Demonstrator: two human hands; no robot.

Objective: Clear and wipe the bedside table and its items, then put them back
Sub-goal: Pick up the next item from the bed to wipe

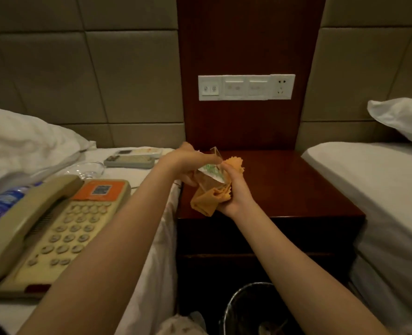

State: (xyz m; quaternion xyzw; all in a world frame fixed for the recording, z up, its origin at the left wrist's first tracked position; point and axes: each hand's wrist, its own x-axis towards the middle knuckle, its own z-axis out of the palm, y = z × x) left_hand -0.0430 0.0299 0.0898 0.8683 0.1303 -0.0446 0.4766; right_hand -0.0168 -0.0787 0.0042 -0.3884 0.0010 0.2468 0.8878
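Above the left edge of the dark wooden bedside table (296, 184), my left hand (188, 163) grips a clear acrylic sign holder (209, 172) with a white and green card in it. My right hand (236, 189) presses an orange cloth (212, 197) against the holder from below and behind. On the left bed lie a beige telephone (55, 226), a water bottle (4, 201), a glass ashtray (89, 170) and two remote controls (132, 158).
A dark waste bin (253, 310) stands on the floor in front of the table. White beds with pillows flank the table on both sides. A switch and socket panel (246, 87) is on the wooden wall panel behind.
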